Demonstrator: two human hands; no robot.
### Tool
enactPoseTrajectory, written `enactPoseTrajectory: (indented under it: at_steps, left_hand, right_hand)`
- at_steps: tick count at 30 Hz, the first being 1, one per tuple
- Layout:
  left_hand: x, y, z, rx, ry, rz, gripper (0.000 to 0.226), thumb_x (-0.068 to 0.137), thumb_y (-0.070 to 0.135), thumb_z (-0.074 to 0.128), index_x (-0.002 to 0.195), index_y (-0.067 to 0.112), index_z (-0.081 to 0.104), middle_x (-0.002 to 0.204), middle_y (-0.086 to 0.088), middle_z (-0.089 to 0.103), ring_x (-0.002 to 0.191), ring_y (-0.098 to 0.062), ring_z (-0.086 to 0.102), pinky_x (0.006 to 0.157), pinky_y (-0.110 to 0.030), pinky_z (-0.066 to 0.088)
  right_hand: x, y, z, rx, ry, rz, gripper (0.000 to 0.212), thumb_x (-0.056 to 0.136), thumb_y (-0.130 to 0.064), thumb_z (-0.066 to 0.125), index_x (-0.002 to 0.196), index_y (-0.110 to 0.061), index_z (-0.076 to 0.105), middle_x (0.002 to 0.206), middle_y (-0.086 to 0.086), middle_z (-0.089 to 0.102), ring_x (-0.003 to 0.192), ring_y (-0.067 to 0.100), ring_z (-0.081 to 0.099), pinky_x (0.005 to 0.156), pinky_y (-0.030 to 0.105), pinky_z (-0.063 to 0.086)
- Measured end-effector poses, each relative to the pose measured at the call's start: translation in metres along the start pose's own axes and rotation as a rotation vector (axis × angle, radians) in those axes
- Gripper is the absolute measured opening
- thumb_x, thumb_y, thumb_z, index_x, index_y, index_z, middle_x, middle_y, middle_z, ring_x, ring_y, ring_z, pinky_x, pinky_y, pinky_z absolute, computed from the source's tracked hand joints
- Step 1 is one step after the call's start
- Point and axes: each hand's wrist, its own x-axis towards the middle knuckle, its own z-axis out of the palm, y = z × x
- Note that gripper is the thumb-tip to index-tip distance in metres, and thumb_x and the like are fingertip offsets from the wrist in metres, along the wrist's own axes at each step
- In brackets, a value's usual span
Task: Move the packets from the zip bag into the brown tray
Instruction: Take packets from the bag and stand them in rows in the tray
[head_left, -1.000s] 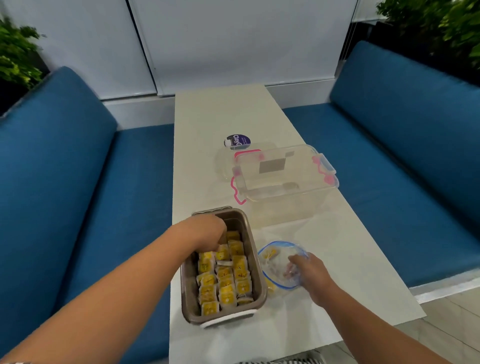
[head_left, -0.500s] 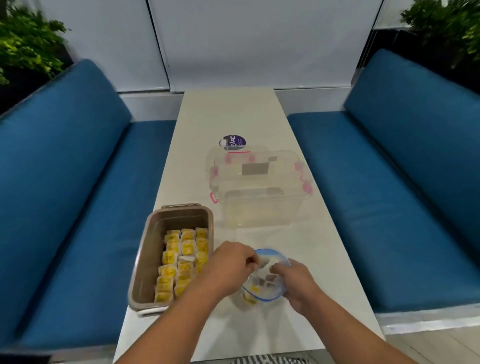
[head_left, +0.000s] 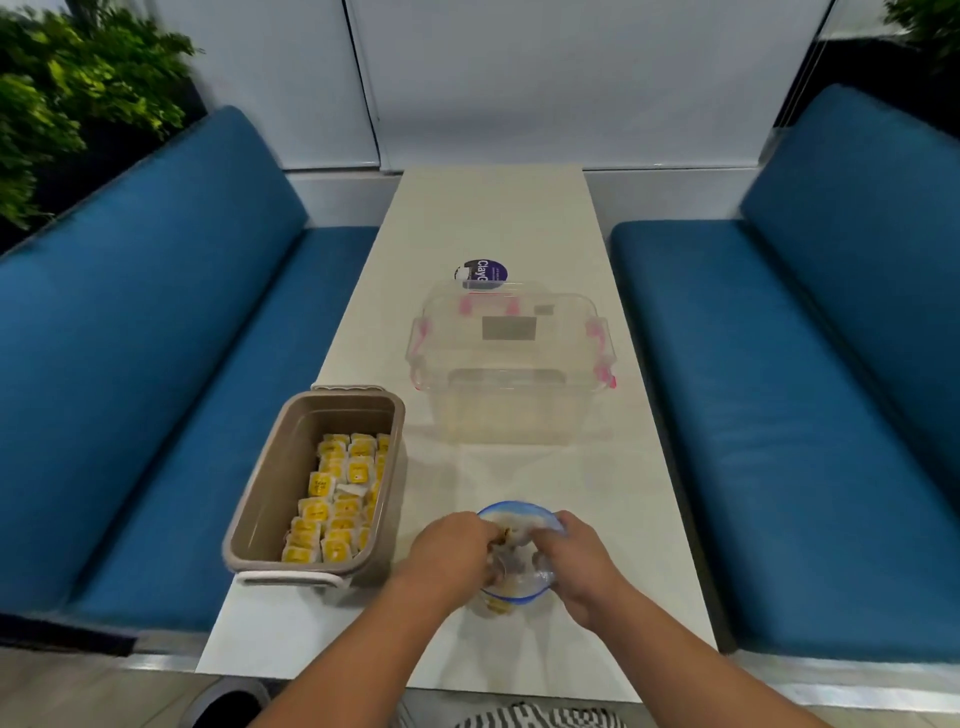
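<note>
Clear lidded box (head_left: 511, 358) — blue benches (head_left: 156, 374) flank table (head_left: 493, 218).

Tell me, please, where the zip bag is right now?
The zip bag sits low centre on the table, between both hands, right of the brown tray.

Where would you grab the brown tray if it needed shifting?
Probably the pale handle on the brown tray at its near short end, coming from the person's side with fingers hooked under it. It juts out past the rim; the long walls look smooth, and yellow packets fill the inside.
</note>
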Motion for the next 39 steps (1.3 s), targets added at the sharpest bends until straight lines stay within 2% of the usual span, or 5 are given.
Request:
enactPoseTrajectory:
  at_steps: [5,11,15,26,39]
  left_hand:
    - [-0.005,0.011,0.007,0.02,0.065,0.096,0.026,0.083,0.036,0.066,0.108,0.029,0.066,0.104,0.002,0.06,0.092,-0.022,0.062,0.069,-0.028,0.041]
    - [-0.008,0.02,0.017,0.026,0.096,0.128,0.029,0.088,0.032,0.061,0.116,0.03,0.068,0.113,0.004,0.057,0.099,-0.022,0.059,0.071,-0.026,0.037]
    - [-0.006,0.019,0.022,0.025,0.101,0.111,0.022,0.087,0.034,0.062,0.106,0.028,0.072,0.109,0.003,0.057,0.095,-0.022,0.06,0.07,-0.028,0.039]
    - [-0.007,0.026,0.009,-0.693,0.29,-0.135,0.013,0.087,0.022,0.07,0.093,0.03,0.061,0.073,0.004,0.069,0.062,-0.005,0.062,0.056,-0.014,0.048]
    - [-0.006,0.021,-0.007,-0.223,0.161,0.202,0.027,0.09,0.021,0.064,0.115,0.031,0.069,0.11,0.005,0.06,0.098,-0.014,0.058,0.089,-0.027,0.049]
  right_hand:
    - [0.003,0.001,-0.007,-0.031,-0.047,-0.012,0.04,0.073,-0.025,0.067,0.107,-0.003,0.063,0.106,0.022,0.074,0.097,0.037,0.073,0.092,0.051,0.058]
    - [0.005,0.001,-0.015,-0.036,-0.063,0.004,0.016,0.094,-0.01,0.062,0.108,-0.003,0.063,0.109,0.022,0.074,0.102,0.039,0.073,0.09,0.05,0.058]
    - [-0.001,-0.001,-0.016,-0.074,-0.073,0.002,0.04,0.076,-0.028,0.069,0.108,-0.006,0.064,0.104,0.018,0.076,0.103,0.04,0.072,0.093,0.053,0.057]
    - [-0.001,0.001,-0.028,0.057,-0.088,0.09,0.027,0.104,-0.027,0.055,0.118,-0.006,0.064,0.111,0.021,0.075,0.103,0.04,0.074,0.094,0.057,0.058]
    - [-0.003,-0.012,-0.016,0.209,-0.098,0.104,0.028,0.106,-0.027,0.054,0.111,0.0,0.06,0.103,0.026,0.076,0.09,0.038,0.074,0.087,0.052,0.059]
